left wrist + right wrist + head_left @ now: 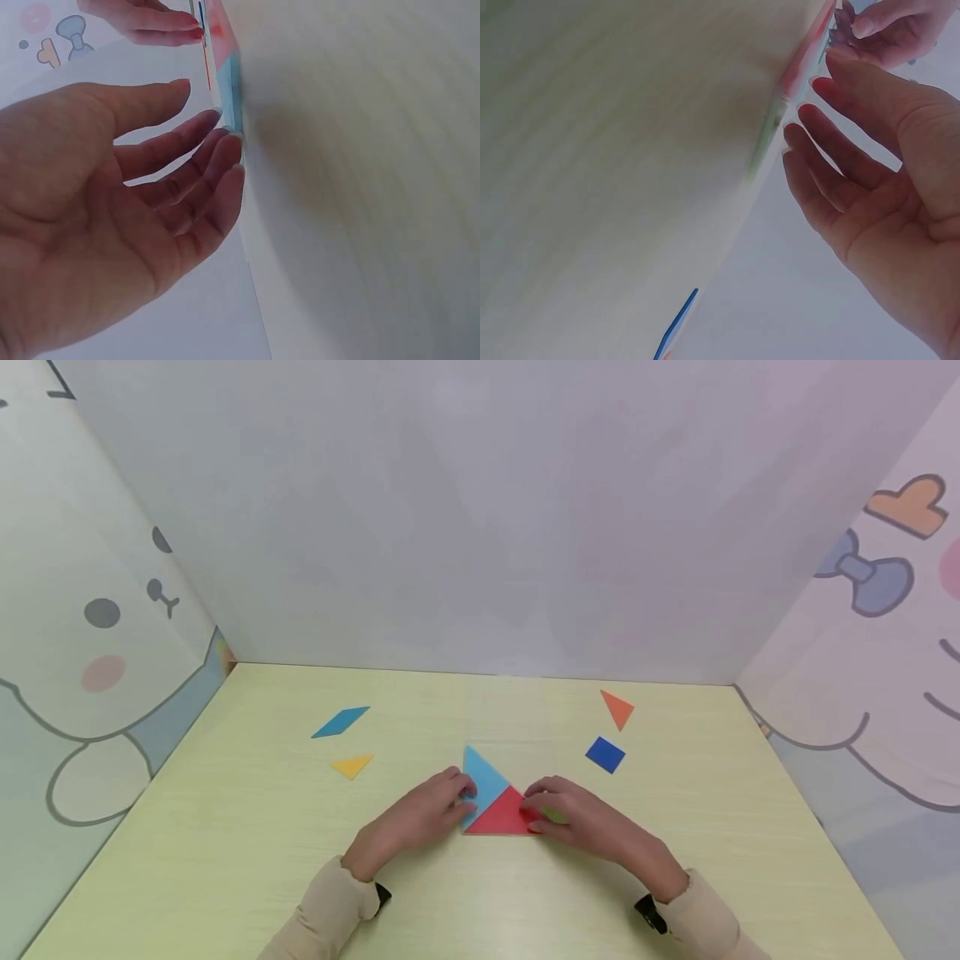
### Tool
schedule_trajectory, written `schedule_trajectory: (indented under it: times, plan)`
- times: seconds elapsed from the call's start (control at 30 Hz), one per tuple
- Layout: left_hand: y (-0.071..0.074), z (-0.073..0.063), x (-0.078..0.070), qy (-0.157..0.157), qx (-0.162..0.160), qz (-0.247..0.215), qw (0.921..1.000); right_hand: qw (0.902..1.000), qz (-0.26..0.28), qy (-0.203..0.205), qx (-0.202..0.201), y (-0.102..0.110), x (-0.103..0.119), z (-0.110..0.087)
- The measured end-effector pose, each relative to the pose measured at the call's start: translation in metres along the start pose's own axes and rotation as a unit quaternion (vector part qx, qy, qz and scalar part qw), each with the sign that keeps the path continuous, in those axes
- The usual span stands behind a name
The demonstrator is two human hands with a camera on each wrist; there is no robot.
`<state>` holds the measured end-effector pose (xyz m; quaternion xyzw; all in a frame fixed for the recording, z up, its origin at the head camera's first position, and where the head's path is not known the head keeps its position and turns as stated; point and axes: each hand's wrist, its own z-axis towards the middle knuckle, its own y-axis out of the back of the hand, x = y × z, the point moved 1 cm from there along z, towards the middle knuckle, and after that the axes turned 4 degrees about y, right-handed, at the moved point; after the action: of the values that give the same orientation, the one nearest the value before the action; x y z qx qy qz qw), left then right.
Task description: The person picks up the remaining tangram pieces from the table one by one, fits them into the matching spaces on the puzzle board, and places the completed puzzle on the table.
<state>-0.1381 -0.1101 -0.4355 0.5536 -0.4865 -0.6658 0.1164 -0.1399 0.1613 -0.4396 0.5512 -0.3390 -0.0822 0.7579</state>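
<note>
L grip (422, 814) relaxed by lt-blue tri (484, 781), R grip (588, 818) relaxed at red tri (501, 817), tris flat on tbl (195, 852)

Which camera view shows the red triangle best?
The head view: it looks down on the red triangle, showing most of its face, with only the right end partly covered by the right hand. Both wrist views show just a narrow, foreshortened red strip near the top of the picture.

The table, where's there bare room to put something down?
The table has bare patches left of the yellow triangle, right of the dark-blue square, and between the sleeves. It's crowded centrally, where the left hand and right hand are at the light-blue triangle and red triangle.
</note>
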Motion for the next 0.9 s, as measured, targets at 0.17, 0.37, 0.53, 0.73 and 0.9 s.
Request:
schedule_trajectory:
  times: [0.17, 0.37, 0.53, 0.73, 0.9]
  plan:
    - [0.006, 0.000, 0.003, 0.009, -0.025, 0.005, 0.9996, 0.9997, -0.023, -0.001, -0.007, 0.002, 0.001, -0.008]
    - [0.015, -0.001, 0.008, 0.034, -0.056, 0.002, 0.9979, 0.9977, -0.059, 0.013, -0.031, 0.002, 0.003, -0.018]
    - [0.018, -0.001, 0.011, 0.043, -0.066, 0.005, 0.9969, 0.9941, -0.097, 0.024, -0.042, 0.002, 0.007, -0.024]
    - [0.018, 0.001, 0.014, 0.054, -0.064, 0.006, 0.9964, 0.9943, -0.106, 0.002, -0.011, 0.003, 0.012, -0.031]
    - [0.020, 0.002, 0.016, 0.065, -0.069, 0.002, 0.9955, 0.9929, -0.118, -0.007, 0.002, 0.004, 0.013, -0.033]
